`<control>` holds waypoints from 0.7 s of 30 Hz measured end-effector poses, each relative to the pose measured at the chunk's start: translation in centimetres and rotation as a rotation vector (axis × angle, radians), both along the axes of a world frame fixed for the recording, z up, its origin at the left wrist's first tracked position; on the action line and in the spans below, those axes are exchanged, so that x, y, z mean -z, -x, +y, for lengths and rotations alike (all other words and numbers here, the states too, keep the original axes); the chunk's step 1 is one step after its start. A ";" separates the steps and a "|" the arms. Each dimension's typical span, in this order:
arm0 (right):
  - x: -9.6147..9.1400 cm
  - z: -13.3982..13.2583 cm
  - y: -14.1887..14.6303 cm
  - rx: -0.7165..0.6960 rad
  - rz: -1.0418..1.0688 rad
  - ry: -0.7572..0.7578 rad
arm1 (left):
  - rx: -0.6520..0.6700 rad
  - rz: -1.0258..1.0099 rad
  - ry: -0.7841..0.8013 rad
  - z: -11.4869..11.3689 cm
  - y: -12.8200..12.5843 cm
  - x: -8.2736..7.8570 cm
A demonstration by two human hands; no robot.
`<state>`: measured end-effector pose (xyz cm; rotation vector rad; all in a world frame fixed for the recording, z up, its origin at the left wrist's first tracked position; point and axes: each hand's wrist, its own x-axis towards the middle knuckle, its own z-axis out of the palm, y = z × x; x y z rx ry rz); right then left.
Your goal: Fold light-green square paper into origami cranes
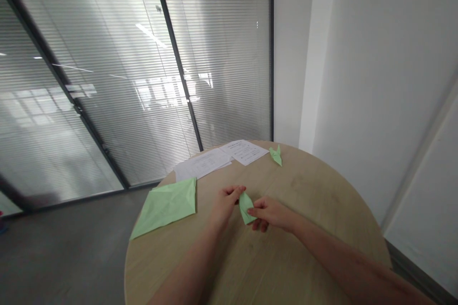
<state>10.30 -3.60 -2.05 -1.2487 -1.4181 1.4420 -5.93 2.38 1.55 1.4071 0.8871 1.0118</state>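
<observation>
Between my two hands is a small folded piece of green paper [245, 206], held a little above the round table. My left hand [229, 198] pinches its upper left edge between thumb and fingers. On the lower right side, my right hand [266, 212] grips it, thumb on top and fingers partly underneath. The finer folds are too small to make out. Farther back on the right lies a folded green paper figure [276, 155] with pointed ends, apart from both hands.
A stack of green paper sheets [166, 205] lies on the left of the round wooden table [304, 257]. White printed sheets [246, 151] rest along the far edge. Glass panels with blinds [222, 57] stand behind, and a white wall [375, 81] rises on the right.
</observation>
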 end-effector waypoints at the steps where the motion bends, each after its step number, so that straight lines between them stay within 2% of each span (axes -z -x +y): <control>1: 0.0 0.0 0.0 -0.003 -0.001 -0.002 | -0.004 -0.009 -0.001 0.0 0.0 0.0; 8: 0.2 0.3 -0.1 0.041 -0.009 -0.017 | -0.027 -0.043 0.000 -0.3 -0.1 -0.4; 13: 0.0 0.8 -0.8 0.207 0.089 -0.094 | -0.055 -0.031 0.006 -0.4 0.0 -0.7; 17: 0.2 1.2 -1.3 0.346 0.155 -0.154 | 0.044 0.100 -0.050 -0.1 -0.3 0.4; 21: 0.2 1.1 -1.3 0.378 0.214 -0.170 | 0.146 0.154 -0.050 0.0 -0.8 1.3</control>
